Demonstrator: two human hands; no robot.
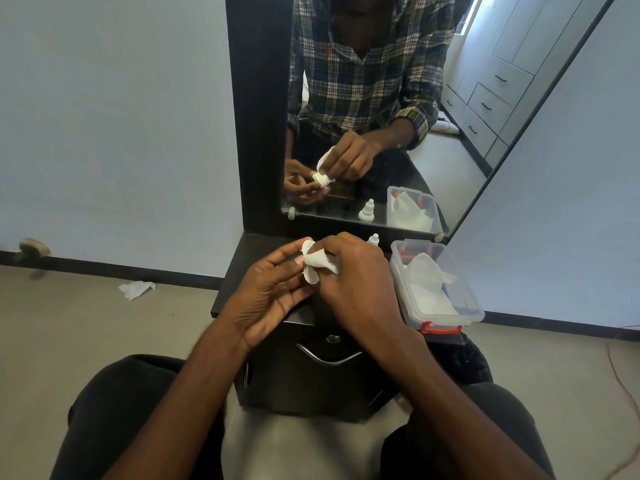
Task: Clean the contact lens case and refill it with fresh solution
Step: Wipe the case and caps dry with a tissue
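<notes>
While both hands meet above the dark vanity top, the right hand pinches a white tissue with its fingers curled round it. The left hand lies palm up with fingers loosely bent, touching the tissue from below; a small white piece that may be the lens case shows in the mirror reflection, but directly it is hidden, so what this hand grips cannot be told. Behind the right hand, on the vanity top, stands a white solution bottle. At the vanity top's right edge sits a clear plastic box holding tissues. Left of the vanity, a crumpled tissue lies on the floor.
</notes>
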